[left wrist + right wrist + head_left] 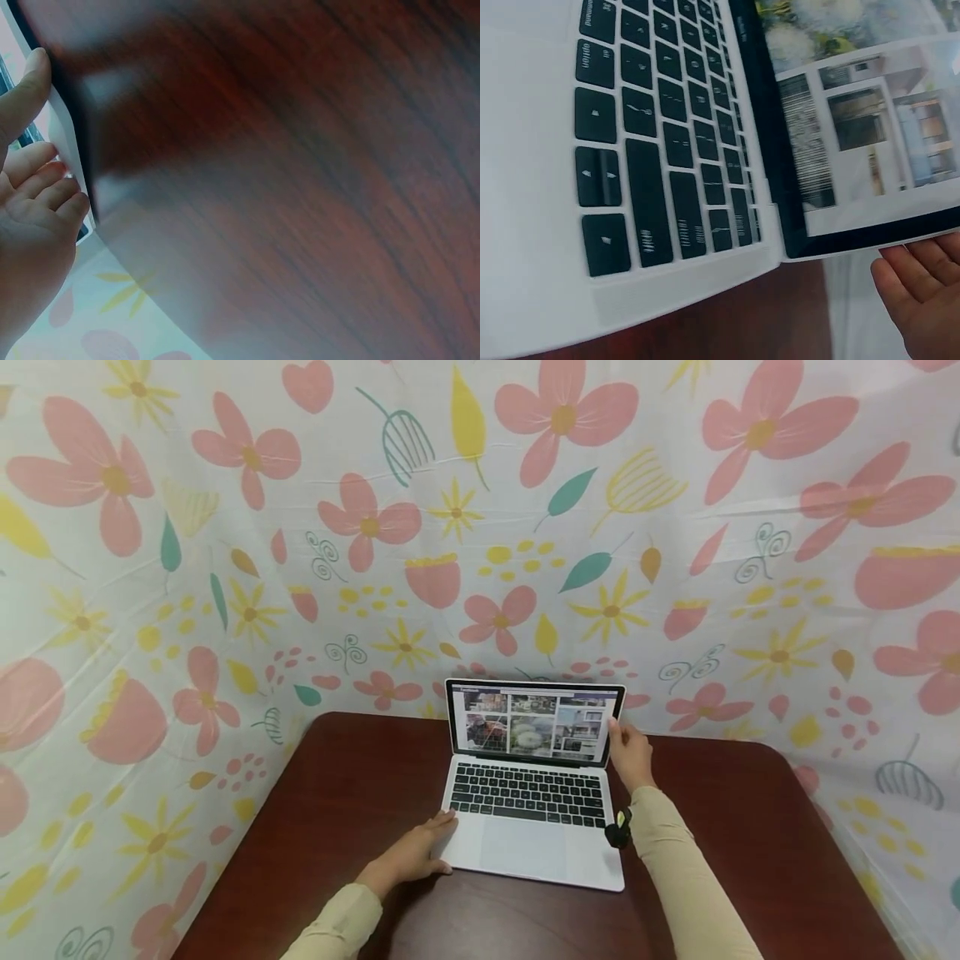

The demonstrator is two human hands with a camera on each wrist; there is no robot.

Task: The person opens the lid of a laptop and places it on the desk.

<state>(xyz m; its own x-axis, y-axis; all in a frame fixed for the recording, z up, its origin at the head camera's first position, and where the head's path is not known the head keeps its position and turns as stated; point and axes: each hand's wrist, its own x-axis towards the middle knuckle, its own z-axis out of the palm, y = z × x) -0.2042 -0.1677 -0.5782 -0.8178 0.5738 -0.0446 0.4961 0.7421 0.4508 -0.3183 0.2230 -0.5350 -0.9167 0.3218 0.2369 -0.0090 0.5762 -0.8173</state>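
Note:
A silver laptop (517,837) stands with its lid raised, and pictures show on its lit screen (536,720). At the base's left edge rests my left hand (416,852), its thumb near the front corner. In the left wrist view that hand (34,202) lies along the laptop's pale edge (64,139), thumb and fingers spread apart. My right hand (632,754) holds the right edge of the lid. Seen from the right wrist, the fingers of this hand (926,292) reach behind the lid's rim, and the thumb is out of sight there. The black keyboard (667,150) is untouched.
The laptop sits on a dark reddish-brown table (345,777) with rounded back corners. Flower-patterned cloth (495,543) hangs behind and along both sides, close behind the lid. A small black item with a yellow-green mark (618,829) is on the right wrist.

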